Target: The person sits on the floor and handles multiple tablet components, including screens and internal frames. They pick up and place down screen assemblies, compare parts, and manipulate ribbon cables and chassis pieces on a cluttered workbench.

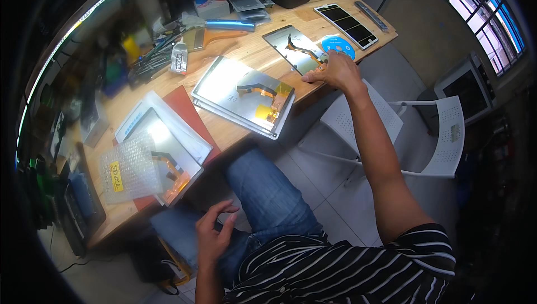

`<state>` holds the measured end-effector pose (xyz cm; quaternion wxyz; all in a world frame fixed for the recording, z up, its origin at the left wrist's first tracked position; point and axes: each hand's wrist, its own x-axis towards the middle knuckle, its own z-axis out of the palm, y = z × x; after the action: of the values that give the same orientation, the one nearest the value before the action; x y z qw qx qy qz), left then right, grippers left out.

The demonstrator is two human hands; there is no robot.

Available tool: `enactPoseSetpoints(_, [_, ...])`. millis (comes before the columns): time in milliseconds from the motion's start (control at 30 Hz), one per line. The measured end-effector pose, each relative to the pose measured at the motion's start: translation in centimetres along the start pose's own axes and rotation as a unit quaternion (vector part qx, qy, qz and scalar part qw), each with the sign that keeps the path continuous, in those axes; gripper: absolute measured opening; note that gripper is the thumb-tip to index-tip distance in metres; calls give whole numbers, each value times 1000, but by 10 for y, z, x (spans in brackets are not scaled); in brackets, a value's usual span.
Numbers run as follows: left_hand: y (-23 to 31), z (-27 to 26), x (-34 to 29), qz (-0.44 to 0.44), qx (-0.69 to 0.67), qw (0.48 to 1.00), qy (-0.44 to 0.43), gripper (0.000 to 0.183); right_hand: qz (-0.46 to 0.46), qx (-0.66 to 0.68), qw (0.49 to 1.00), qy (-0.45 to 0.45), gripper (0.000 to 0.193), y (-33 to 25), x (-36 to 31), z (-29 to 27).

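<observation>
My right hand (340, 73) reaches out over the far right of the wooden table. Its thumb and fingers close on the near edge of a tablet screen panel (283, 39), which lies with its metal back up and a dark flex cable across it. A blue disc (339, 45) sits right beside those fingers. Above my lap, my left hand (215, 231) is empty, thumb and fingers apart. Nearer the middle lies a stack of tablet screen panels (221, 83), the top one with orange tape and a flex cable. Another panel (182, 164) is partly covered by bubble wrap (131, 169).
A white-framed tablet screen (347, 26) lies at the far right end. Behind the panels are a wooden-handled brush (224, 34), a blue cylinder (229, 24) and several thin tools (159, 60). A white folding chair (447, 136) stands right of the table.
</observation>
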<state>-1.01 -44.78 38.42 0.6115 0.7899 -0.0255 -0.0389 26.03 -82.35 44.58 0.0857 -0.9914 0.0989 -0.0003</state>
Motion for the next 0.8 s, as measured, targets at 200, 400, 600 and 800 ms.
enactPoseSetpoints(200, [15, 31, 17, 150, 66, 982, -99, 37, -5, -12, 999, -51, 128, 5, 24, -7])
enactPoseSetpoints(400, [14, 31, -4, 186, 95, 968, -139, 41, -16, 16, 993, -119, 131, 10, 42, -6])
enactPoseSetpoints(600, [2, 11, -38, 122, 95, 982, -110, 44, 24, 96, 985, -139, 127, 29, 58, -11])
enactPoseSetpoints(800, [-4, -18, -45, 130, 62, 988, -65, 45, 40, 136, 986, -88, 64, 44, 72, -14])
